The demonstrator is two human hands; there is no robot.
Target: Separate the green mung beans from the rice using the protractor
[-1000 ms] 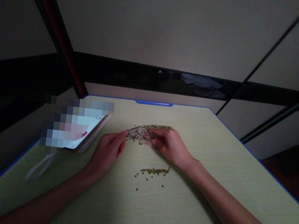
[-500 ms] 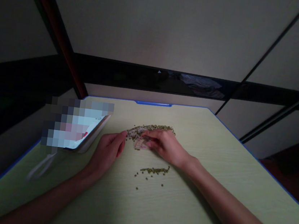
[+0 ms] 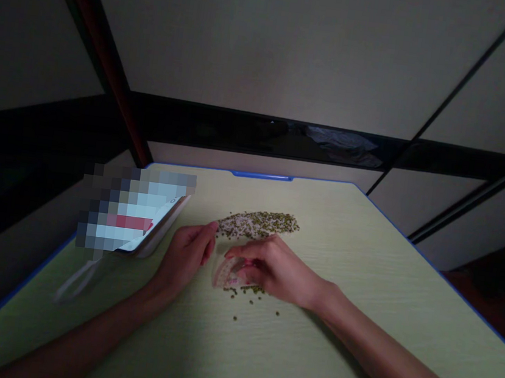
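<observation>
A long pile of green mung beans mixed with small white grains [image 3: 260, 223] lies across the middle of the table [image 3: 352, 348]. My left hand [image 3: 186, 253] is closed, thumb against curled fingers, at the left end of this pile; whatever it may pinch is hidden. Nearer to me, my right hand [image 3: 286, 273] grips a clear plastic protractor with pink markings [image 3: 222, 273], partly covered by the fingers. Along the protractor's near edge runs a short row of mung beans [image 3: 253, 289], with a few single beans scattered in front of it.
At the left stands a phone [image 3: 156, 223] with a lit, partly blurred screen, tilted on a support, a pale strap [image 3: 78, 278] hanging from it. Blue edging rims the table. Behind it rise cabinet panels [image 3: 270, 44] with a dark glossy band.
My right hand has drawn the protractor toward me, from the mixed pile to the near row of beans. More of the pile now shows. My left hand has stayed at the pile's left end.
</observation>
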